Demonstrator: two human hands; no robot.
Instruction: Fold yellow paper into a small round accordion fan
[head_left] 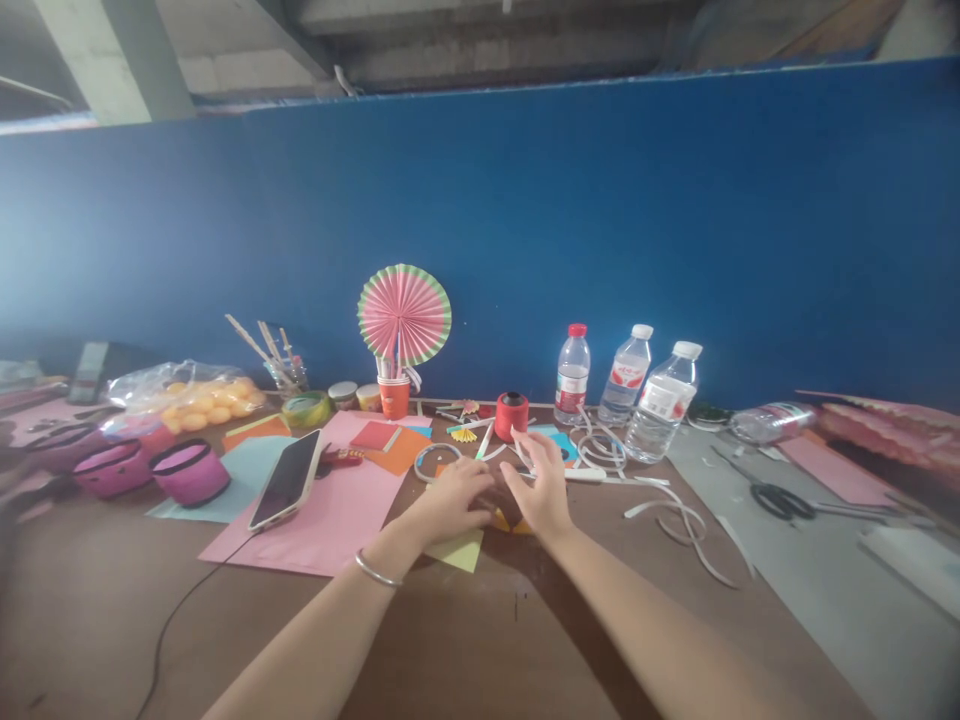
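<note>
My left hand [453,500], with a silver bangle at its wrist, rests low over the table with fingers loosely extended. Under it lies a sheet of yellow paper [459,552]. My right hand [543,492] is beside it, thumb and fingers apart. Between and below the two hands a small yellow-orange paper piece [517,525] shows in part; the fingers hide the rest, and I see no grip on it. Just beyond my right fingertips stands a red spool-like roll [512,415]. A small yellow pleated paper fan [463,435] lies behind the left hand.
Rightward are white strips [686,520], water bottles [664,405] and black-handled scissors [781,500]. A phone [287,480] lies on pink paper [360,515] at left, near purple cups [189,472]. A round pleated fan [405,315] stands in an orange cup [394,398] before the blue wall.
</note>
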